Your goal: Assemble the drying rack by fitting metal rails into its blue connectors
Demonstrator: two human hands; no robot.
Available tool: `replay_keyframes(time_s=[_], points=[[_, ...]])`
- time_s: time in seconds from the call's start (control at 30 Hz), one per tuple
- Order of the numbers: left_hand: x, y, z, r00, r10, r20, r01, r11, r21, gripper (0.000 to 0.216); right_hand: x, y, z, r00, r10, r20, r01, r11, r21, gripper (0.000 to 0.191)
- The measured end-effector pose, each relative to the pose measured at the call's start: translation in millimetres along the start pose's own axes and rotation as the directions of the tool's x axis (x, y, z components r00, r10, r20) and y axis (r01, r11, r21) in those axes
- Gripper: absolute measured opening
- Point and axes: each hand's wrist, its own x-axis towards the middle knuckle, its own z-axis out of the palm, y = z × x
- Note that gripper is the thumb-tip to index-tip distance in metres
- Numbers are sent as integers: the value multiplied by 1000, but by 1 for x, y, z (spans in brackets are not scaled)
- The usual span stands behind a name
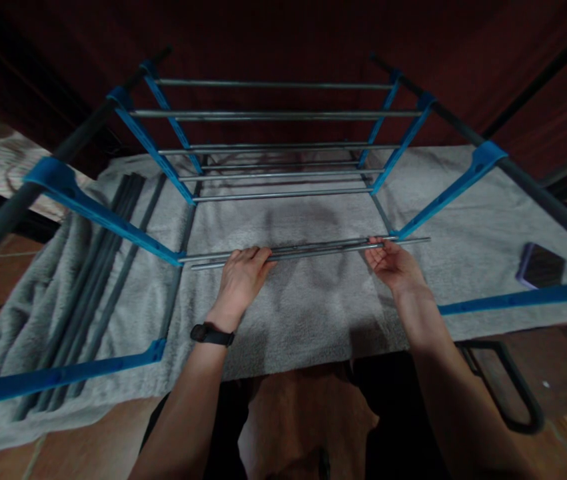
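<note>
A partly built rack stands before me, with blue plastic side pieces (pixel 108 217) joined by thin metal rods. My left hand (pixel 244 275), wearing a dark wristband (pixel 212 335), is closed over the low front rods near their left part. Further right, my right hand (pixel 394 265) pinches a loose metal rod (pixel 313 253) from below, palm turned up. That rod's right end sticks out past the blue piece, and its left end lies just below a second rod (pixel 206 257) that meets the left blue piece. The fingers partly hide both rods.
Several dark grey tubes (pixel 96 293) lie on the grey blanket (pixel 293 327) at left. A phone (pixel 541 265) rests on the blanket at right. Thick grey tubes (pixel 546 193) run along the rack's upper sides. Behind it hangs a dark red surface (pixel 273 40).
</note>
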Motion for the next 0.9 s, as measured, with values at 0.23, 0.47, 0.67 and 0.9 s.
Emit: replay_keyframes(time_s=[0.23, 0.47, 0.67, 0.9], points=[[1, -1, 0, 1000, -1, -20, 0, 1000, -25, 29, -1, -2, 0, 1000, 6, -24, -6, 1000, -6, 22], [1, -5, 3, 999, -28, -38, 26, 999, -45, 23, -1, -1, 1, 999, -3, -48, 3, 1000, -14, 22], [2, -6, -2, 992, -116, -53, 115, 993, -25, 20, 2, -4, -1, 998, 13, -66, -14, 1000, -17, 25], [-1, -12, -3, 944, -212, -251, 223, 975, 16, 16, 5, -5, -4, 996, -12, -87, 10, 1000, -16, 22]])
